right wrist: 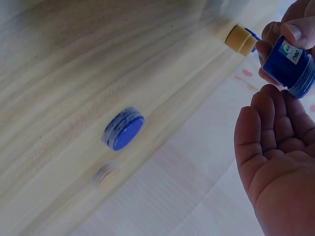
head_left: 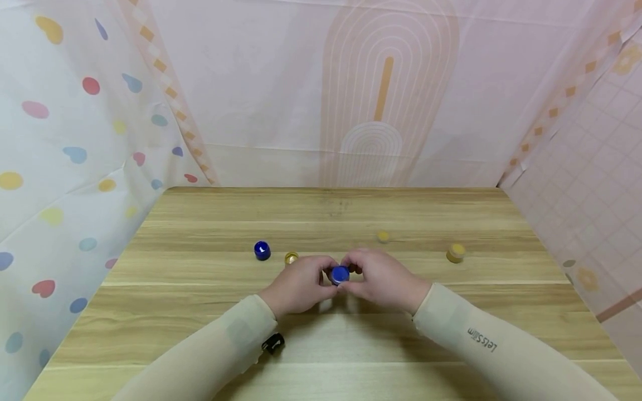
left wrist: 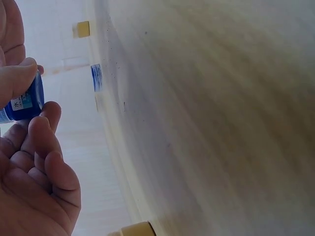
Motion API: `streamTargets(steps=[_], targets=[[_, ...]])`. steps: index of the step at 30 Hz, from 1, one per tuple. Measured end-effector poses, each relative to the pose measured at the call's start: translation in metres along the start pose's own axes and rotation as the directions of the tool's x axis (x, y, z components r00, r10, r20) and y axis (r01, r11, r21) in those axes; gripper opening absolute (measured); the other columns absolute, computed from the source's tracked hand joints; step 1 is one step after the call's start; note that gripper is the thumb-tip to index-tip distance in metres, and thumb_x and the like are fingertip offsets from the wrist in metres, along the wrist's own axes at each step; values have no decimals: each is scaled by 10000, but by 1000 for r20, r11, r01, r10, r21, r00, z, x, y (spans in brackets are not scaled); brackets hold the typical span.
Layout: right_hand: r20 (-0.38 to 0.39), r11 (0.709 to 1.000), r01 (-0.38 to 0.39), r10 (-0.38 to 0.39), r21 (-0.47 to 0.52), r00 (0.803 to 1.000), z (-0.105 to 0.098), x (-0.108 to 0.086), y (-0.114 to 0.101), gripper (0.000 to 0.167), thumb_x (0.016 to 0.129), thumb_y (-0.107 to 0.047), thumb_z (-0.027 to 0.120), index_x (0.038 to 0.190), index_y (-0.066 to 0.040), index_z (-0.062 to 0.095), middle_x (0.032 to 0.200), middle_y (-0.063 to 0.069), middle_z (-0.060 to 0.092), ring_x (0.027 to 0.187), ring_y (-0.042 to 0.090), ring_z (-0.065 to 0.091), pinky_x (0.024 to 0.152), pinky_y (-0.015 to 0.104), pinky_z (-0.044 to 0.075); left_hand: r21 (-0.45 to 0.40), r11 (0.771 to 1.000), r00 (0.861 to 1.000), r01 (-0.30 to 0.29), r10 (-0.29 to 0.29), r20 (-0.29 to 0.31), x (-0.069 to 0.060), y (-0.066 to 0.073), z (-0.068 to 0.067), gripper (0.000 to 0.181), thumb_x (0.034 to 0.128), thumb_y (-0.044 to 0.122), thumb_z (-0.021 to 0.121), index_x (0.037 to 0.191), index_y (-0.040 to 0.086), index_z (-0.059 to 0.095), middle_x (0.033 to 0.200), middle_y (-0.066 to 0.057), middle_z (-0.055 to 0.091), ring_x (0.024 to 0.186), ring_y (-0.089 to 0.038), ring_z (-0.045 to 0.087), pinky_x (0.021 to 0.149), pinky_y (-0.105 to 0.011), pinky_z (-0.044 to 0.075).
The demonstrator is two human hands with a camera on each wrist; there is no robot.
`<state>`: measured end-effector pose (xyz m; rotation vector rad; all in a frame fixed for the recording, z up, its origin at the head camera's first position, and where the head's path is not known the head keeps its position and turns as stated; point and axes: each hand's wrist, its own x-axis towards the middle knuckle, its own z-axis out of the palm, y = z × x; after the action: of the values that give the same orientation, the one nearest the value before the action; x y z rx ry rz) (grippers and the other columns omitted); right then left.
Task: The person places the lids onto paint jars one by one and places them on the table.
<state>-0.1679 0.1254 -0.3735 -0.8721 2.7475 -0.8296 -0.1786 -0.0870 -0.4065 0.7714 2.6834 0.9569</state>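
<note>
Both hands hold a small blue jar [head_left: 340, 274] above the table, the left hand [head_left: 301, 283] at its left side and the right hand [head_left: 382, 279] at its right, thumbs and fingertips round it. In the right wrist view, the left hand [right wrist: 299, 32] grips the labelled blue body [right wrist: 281, 63], while fingers of the right hand [right wrist: 278, 157] reach the ridged rim at its lower end. From the left wrist, a thumb lies over the blue jar [left wrist: 32, 98]; the left hand's fingers [left wrist: 44, 132] are curled below it.
On the table [head_left: 331, 334], another blue jar [head_left: 262, 250] and a yellow jar [head_left: 291, 258] stand left of the hands. A small yellow piece [head_left: 383, 237] and another yellow jar [head_left: 456, 253] are to the right. The right wrist view shows a blue lid [right wrist: 123, 129].
</note>
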Motion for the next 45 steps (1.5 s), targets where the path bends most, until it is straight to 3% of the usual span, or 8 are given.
streamTargets(steps=[5, 12, 20, 26, 29, 37, 45], targets=[[-15, 999, 49, -50, -18, 999, -3, -1, 2, 384, 921, -268, 830, 1256, -121, 713, 1107, -23, 720, 1014, 211, 664, 898, 346, 548, 14, 1000, 1000, -3, 3, -3, 0, -2, 0, 206, 929, 252, 811, 1106, 182, 731, 922, 103, 692, 748, -77, 596, 664, -252, 510], [-9, 992, 116, -116, -45, 993, -5, -1, 3, 373, 935, -200, 799, 1289, -122, 713, 1118, -20, 710, 1009, 231, 680, 891, 321, 564, 18, 1000, 1000, -18, 19, -13, 1, -2, 0, 168, 923, 270, 822, 1010, 186, 706, 860, 106, 675, 709, -78, 587, 624, -247, 494], [10, 996, 81, -81, -22, 997, -3, -2, 1, 337, 947, -149, 774, 1271, -80, 711, 1163, 6, 720, 1009, 236, 671, 882, 304, 556, 22, 1000, 1000, -17, 17, -8, 2, -2, 0, 164, 927, 267, 818, 1022, 184, 714, 853, 106, 670, 705, -74, 585, 617, -247, 491], [4, 1000, 23, -23, 4, 1000, 2, -2, 2, 254, 934, -217, 816, 1140, -109, 714, 1010, -50, 688, 942, 200, 634, 828, 279, 511, 18, 1000, 1000, -11, 11, 15, 1, -1, 1, 186, 938, 249, 798, 1098, 184, 728, 894, 116, 688, 734, -74, 590, 652, -251, 502], [-8, 1000, 7, -7, 17, 1000, 4, -2, 3, 299, 926, -257, 829, 1161, -116, 711, 999, -51, 683, 934, 188, 629, 811, 270, 504, 21, 1000, 1000, -9, 9, 15, 1, -2, 2, 194, 937, 243, 795, 1107, 178, 725, 901, 110, 687, 735, -75, 588, 654, -252, 503], [-27, 996, 83, -83, -22, 996, -3, -1, 3, 363, 911, -209, 830, 1242, -112, 718, 1097, -15, 723, 969, 229, 678, 848, 291, 548, 22, 1000, 1000, -11, 11, 2, 2, -2, 1, 188, 925, 276, 824, 1049, 191, 713, 864, 117, 675, 721, -75, 583, 633, -247, 494], [-18, 995, 97, -98, -36, 995, -2, -1, 5, 349, 919, -171, 811, 1252, -99, 732, 1127, -7, 735, 969, 211, 681, 860, 284, 557, 36, 999, 1000, -26, 27, -7, 2, -1, 1, 182, 923, 298, 826, 1003, 192, 701, 824, 117, 652, 700, -66, 574, 615, -241, 481]])
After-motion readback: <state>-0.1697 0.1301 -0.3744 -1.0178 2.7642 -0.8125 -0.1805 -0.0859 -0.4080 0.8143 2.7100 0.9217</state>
